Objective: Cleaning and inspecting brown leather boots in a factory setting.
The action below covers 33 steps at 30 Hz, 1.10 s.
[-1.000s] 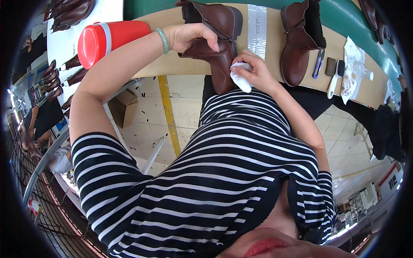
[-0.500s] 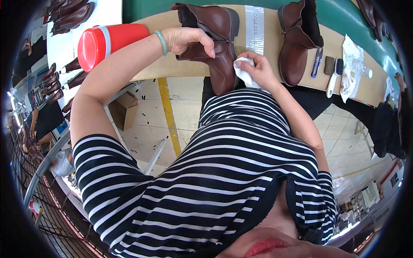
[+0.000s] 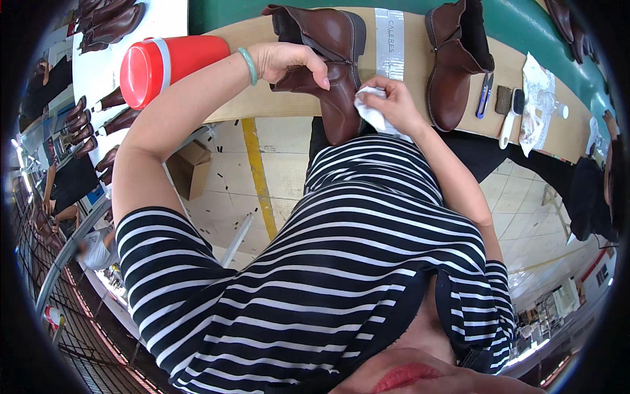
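Brown boot (image 3: 341,118) on the surface (image 3: 256,102), toe out past near edge: prob. med. wt., stiff at sole, softer & foldable at shaft, maybe slippery, so best held at ankle/heel. L hand (image 3: 282,60) fingers half-curled over its ankle area, can't tell how firmly; R hand (image 3: 395,104) fingers pinched tight on white cloth (image 3: 371,113) at its side. Looks dk, smooth, semi-glossy, w/ visible seams.
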Available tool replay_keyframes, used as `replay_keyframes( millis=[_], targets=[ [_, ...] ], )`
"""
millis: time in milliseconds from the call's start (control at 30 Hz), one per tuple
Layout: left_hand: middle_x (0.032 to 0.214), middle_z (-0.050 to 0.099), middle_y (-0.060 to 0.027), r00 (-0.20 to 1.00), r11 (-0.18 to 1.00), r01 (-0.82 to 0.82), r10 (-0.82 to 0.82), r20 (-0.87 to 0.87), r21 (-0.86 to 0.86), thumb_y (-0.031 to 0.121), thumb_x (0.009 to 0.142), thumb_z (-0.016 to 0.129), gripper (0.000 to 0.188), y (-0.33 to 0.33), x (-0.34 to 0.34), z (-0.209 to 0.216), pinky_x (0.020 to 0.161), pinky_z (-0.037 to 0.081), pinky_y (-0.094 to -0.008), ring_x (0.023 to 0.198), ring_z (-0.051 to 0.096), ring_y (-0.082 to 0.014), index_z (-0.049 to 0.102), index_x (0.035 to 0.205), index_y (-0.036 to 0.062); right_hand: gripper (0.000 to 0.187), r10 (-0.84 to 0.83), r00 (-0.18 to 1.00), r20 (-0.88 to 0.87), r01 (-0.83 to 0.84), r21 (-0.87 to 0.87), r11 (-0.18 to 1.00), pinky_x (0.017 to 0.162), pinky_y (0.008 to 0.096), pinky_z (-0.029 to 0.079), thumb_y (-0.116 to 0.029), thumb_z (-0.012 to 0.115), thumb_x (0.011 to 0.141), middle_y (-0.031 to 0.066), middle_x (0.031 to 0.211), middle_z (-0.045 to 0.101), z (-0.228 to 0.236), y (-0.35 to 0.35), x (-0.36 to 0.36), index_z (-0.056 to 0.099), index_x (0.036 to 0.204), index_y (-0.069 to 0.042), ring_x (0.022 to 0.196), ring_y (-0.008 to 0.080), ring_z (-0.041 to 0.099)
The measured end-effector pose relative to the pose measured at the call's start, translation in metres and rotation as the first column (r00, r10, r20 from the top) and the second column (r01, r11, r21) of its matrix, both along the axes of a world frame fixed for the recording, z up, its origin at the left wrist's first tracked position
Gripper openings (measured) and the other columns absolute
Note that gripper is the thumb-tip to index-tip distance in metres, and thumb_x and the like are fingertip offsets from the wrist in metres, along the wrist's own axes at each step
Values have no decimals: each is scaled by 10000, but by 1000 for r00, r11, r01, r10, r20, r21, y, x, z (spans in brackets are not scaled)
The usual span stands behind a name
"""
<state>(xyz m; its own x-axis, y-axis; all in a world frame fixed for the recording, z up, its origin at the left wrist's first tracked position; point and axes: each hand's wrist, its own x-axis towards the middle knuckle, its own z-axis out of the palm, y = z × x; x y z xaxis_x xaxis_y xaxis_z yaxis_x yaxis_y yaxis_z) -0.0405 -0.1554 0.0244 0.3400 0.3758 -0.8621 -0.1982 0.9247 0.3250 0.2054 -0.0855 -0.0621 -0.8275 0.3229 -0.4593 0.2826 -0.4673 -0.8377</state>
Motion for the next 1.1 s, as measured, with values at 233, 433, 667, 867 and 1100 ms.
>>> replay_keyframes(
  millis=[233, 433, 667, 867, 1100],
  targets=[
    [842, 672, -59, 999, 1000, 4, -4, 33, 2, 78, 633, 703, 198, -1, -1, -6, 750, 485, -261, 791, 612, -150, 682, 823, 26, 156, 78, 997, -2, -77, 93, 993, 661, 235, 486, -93, 673, 808, 35, 828, 645, 3, 2, 1, 658, 922, 12, 725, 88, 597],
    [854, 669, -55, 1000, 1000, 9, -9, 29, 17, 77, 635, 705, 201, -2, -1, -5, 766, 475, -254, 809, 607, -145, 677, 828, 30, 141, 157, 985, -73, -130, 285, 950, 662, 239, 503, -65, 659, 810, 48, 828, 647, 11, -1, 0, 650, 925, 16, 741, 100, 612],
    [858, 682, -56, 997, 1000, -21, 20, 76, 12, 77, 656, 704, 140, -3, -4, -10, 827, 464, -260, 847, 609, -150, 697, 789, 34, 154, 143, 989, -39, -131, 224, 966, 677, 243, 485, -80, 680, 799, 29, 817, 638, 18, -1, -3, 651, 912, 21, 752, 88, 589],
    [859, 682, -54, 999, 998, -7, 5, 43, 59, 92, 657, 705, 143, -7, 1, -12, 834, 463, -257, 852, 610, -148, 698, 789, 37, 165, 82, 995, 55, -88, 131, 988, 672, 240, 484, -88, 671, 797, 24, 810, 642, 14, 0, 4, 658, 917, 24, 736, 86, 592],
    [866, 682, -49, 998, 997, 13, -17, 59, 73, 96, 656, 709, 163, -3, -5, -9, 831, 465, -256, 848, 610, -145, 699, 807, 36, 152, 62, 996, 65, -72, 162, 984, 659, 243, 480, -96, 671, 787, 25, 797, 633, 19, 3, -3, 663, 896, 11, 721, 84, 584]
  ],
)
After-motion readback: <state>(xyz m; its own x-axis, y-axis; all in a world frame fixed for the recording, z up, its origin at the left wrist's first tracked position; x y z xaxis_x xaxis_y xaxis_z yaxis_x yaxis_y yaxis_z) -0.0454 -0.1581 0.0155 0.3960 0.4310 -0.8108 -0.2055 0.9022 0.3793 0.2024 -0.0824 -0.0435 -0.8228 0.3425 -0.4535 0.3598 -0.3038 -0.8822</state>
